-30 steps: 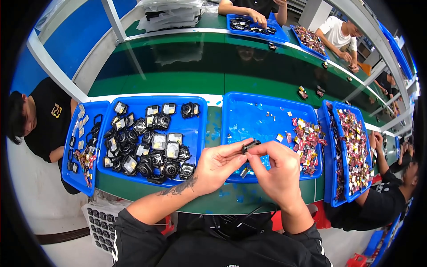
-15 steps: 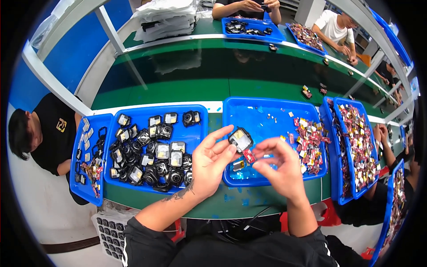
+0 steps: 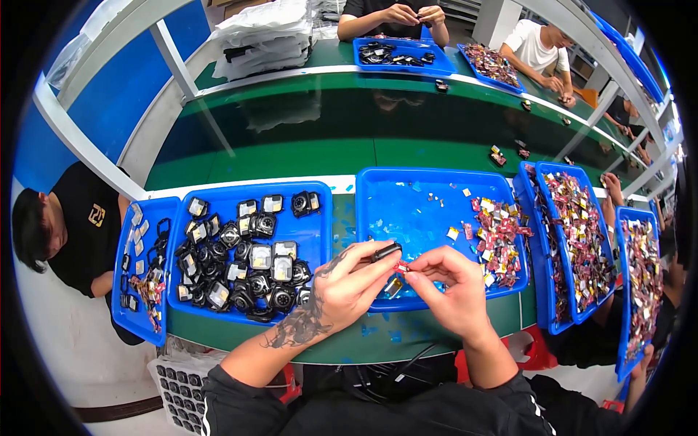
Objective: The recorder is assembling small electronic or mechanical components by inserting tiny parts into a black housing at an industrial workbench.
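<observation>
My left hand (image 3: pixel 347 285) is closed around a black smartwatch case (image 3: pixel 387 251), tilted so that its edge shows. At the case's lower side, my right hand (image 3: pixel 456 292) pinches a small red circuit board (image 3: pixel 400 267) between thumb and fingertips. Whether the board is still joined to the case is hidden by the fingers. Just below them shows a dark piece with a yellow edge (image 3: pixel 393 287); I cannot tell if it hangs or lies in the tray. Both hands are over the near edge of a blue tray (image 3: pixel 407 174) holding red boards (image 3: pixel 503 236) at its right.
On the left, a blue tray (image 3: pixel 309 190) holds several black watch cases (image 3: pixel 218 251). Trays heaped with boards (image 3: pixel 578 240) stand at the right, one held by another person's hand (image 3: pixel 640 363). Beyond runs a green conveyor belt (image 3: pixel 305 156). Co-workers sit left and across.
My left hand has turned the case from face-up to edge-on. My right fingers, spread before, have closed on the red board. At the far right, another person's tray has moved up and inward.
</observation>
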Action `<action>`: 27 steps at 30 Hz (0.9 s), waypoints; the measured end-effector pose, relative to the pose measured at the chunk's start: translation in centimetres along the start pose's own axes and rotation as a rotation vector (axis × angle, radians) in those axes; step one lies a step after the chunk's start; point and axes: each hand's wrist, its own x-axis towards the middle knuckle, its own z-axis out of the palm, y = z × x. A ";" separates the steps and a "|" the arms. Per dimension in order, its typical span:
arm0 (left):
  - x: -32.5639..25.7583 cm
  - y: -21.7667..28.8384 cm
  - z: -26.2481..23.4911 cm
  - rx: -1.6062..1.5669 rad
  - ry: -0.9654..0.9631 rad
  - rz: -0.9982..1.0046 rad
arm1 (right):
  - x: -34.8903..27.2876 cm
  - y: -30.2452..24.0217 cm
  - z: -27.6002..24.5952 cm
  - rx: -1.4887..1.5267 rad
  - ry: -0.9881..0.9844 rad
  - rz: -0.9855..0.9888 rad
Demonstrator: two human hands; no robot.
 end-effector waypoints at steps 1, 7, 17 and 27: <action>0.1 0.0 0.0 0.068 0.019 0.044 | -0.1 0.0 0.0 -0.041 -0.008 -0.023; 0.0 -0.2 -0.1 0.170 -0.039 0.127 | 0.5 -0.2 -0.3 -0.185 -0.022 -0.027; -0.3 -0.1 0.3 -0.869 -0.254 -0.954 | -0.5 0.5 0.4 0.112 0.036 0.047; -1.3 -0.1 1.5 -0.957 -0.037 -0.592 | -0.6 2.3 1.9 0.054 0.301 -0.144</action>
